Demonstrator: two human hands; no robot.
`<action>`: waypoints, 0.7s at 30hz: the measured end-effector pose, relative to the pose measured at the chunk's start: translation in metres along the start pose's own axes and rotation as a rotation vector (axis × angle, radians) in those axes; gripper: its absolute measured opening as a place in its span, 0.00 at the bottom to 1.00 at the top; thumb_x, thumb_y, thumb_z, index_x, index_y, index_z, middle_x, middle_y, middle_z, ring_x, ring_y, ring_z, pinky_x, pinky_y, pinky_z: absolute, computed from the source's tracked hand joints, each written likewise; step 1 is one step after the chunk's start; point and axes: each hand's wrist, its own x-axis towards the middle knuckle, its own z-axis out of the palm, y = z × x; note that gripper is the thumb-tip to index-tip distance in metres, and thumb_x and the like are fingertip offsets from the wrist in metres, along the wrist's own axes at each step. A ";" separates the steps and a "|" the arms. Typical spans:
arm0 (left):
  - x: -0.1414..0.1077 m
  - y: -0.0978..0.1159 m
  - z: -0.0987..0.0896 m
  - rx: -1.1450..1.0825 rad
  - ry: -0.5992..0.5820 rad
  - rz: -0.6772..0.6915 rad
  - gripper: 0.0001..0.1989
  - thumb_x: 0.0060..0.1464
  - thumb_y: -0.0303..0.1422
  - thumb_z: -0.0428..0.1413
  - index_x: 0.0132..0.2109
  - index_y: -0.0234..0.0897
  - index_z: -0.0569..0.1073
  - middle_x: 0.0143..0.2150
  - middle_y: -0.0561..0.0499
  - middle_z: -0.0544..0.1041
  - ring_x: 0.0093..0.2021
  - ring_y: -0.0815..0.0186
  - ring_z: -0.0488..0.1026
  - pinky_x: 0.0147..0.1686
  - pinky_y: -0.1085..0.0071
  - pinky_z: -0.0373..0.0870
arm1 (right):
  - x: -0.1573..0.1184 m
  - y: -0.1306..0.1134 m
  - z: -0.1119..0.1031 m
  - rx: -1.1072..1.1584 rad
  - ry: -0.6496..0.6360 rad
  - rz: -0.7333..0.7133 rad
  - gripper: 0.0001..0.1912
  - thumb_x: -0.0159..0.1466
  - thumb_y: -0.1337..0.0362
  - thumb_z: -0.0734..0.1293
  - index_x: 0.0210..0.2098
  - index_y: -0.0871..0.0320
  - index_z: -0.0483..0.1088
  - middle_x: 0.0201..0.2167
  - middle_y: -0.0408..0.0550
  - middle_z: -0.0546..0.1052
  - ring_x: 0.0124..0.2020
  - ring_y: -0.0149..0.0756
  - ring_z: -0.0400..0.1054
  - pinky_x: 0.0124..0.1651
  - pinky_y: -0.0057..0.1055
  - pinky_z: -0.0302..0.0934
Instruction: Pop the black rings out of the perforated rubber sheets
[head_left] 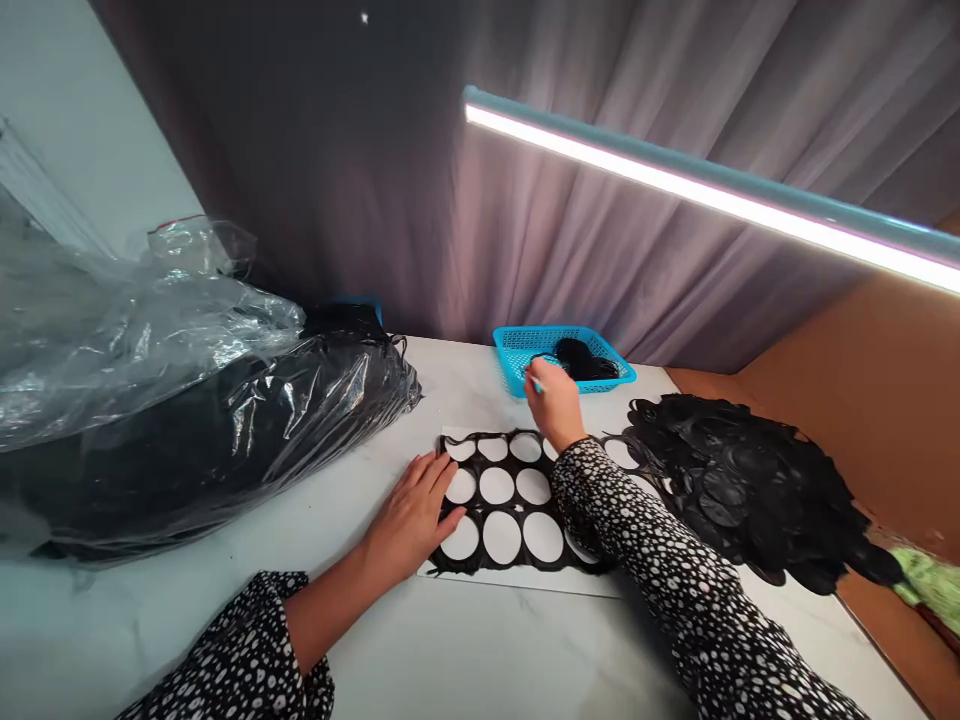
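A black sheet with rows of round holes (529, 508) lies over a white board (517, 577), and white discs show through the holes. My left hand (412, 510) rests flat with fingers spread on the left edge of the sheet. Above the far side of the board, my right hand (553, 400) is closed at the near rim of a blue basket (517, 365), its fingers pinched round something too small to make out. Inside the basket sits a bundle of thin black loops (585, 360).
A large pile of black round pieces (750, 480) lies at the right. Clear plastic bags (150, 340) and a stuffed black bag (315, 400) fill the left. A lit tube lamp (675, 185) hangs across the upper right, before a grey curtain (480, 220).
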 end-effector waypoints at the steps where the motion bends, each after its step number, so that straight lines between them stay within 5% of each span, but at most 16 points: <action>1: 0.001 -0.002 -0.001 -0.002 -0.005 0.001 0.24 0.63 0.39 0.53 0.62 0.33 0.65 0.65 0.40 0.65 0.66 0.49 0.59 0.63 0.50 0.60 | 0.004 0.003 -0.005 0.047 0.021 0.051 0.07 0.62 0.70 0.59 0.28 0.56 0.62 0.30 0.50 0.74 0.33 0.39 0.64 0.36 0.32 0.53; 5: 0.000 -0.004 -0.008 -0.002 0.046 0.010 0.23 0.64 0.39 0.52 0.61 0.32 0.65 0.63 0.38 0.66 0.66 0.48 0.58 0.63 0.46 0.58 | -0.017 -0.008 -0.011 0.324 -0.243 0.151 0.08 0.58 0.66 0.65 0.23 0.56 0.62 0.25 0.44 0.74 0.29 0.36 0.66 0.33 0.29 0.54; 10: -0.022 0.013 -0.013 -0.032 0.062 0.083 0.16 0.64 0.35 0.51 0.56 0.33 0.70 0.57 0.40 0.72 0.59 0.53 0.68 0.62 0.51 0.62 | -0.071 -0.042 -0.002 0.599 -0.568 0.093 0.08 0.57 0.67 0.67 0.24 0.57 0.64 0.26 0.42 0.76 0.29 0.32 0.66 0.33 0.27 0.55; 14: -0.038 0.024 -0.010 0.011 0.063 0.076 0.18 0.65 0.35 0.50 0.58 0.34 0.68 0.57 0.39 0.72 0.59 0.52 0.69 0.61 0.49 0.63 | -0.095 -0.054 0.004 0.712 -0.664 0.044 0.08 0.57 0.69 0.67 0.25 0.57 0.64 0.27 0.41 0.74 0.28 0.30 0.64 0.32 0.26 0.55; 21: -0.041 0.023 -0.012 0.090 0.040 0.111 0.17 0.64 0.33 0.51 0.58 0.34 0.68 0.58 0.40 0.72 0.60 0.53 0.68 0.62 0.50 0.62 | -0.103 -0.057 0.003 0.710 -0.654 0.002 0.09 0.59 0.70 0.67 0.25 0.57 0.64 0.29 0.42 0.75 0.31 0.32 0.66 0.34 0.27 0.57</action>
